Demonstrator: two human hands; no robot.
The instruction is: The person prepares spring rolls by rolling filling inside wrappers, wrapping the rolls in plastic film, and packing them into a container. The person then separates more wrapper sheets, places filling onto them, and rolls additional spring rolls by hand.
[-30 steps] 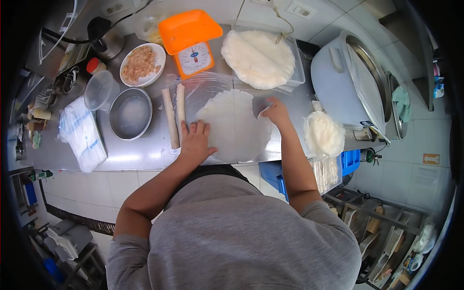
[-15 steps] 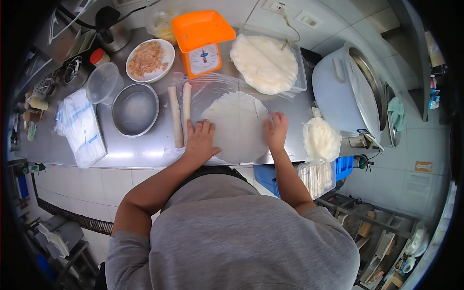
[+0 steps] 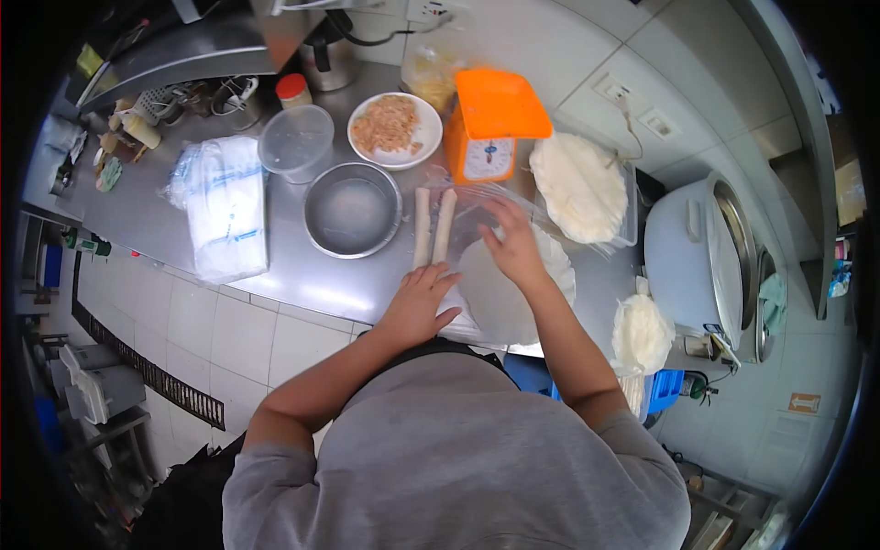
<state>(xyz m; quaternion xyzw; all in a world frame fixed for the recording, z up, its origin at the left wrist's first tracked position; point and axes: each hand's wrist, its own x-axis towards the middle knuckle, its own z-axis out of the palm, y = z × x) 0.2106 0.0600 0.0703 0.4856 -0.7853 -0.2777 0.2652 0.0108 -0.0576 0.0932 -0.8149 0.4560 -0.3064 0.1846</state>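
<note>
A round, thin white wrapper sheet [image 3: 495, 293] lies on the steel counter near its front edge. Two pale rolls [image 3: 422, 227] lie side by side to its left. My left hand [image 3: 420, 301], fingers spread, rests at the lower ends of the rolls, left of the sheet. Over the sheet's upper part is my right hand [image 3: 513, 243], fingers apart, with its fingertips near clear plastic film [image 3: 477, 194]. Neither hand holds anything. Behind stand an orange scale [image 3: 490, 137], a bowl of pinkish filling [image 3: 390, 131] and a stack of white wrappers [image 3: 579, 188] in a clear tray.
A metal bowl [image 3: 353, 211], a clear plastic tub [image 3: 296, 142] and a pile of plastic bags [image 3: 227, 209] are on the left. At right stand a large pale pot [image 3: 694, 257] and a bundle of white wrappers [image 3: 641, 335] at the counter's edge.
The view has swung left, so the counter items appear farther right. My right hand has moved from the sheet's right edge to its upper part. My left hand stays beside the rolls.
</note>
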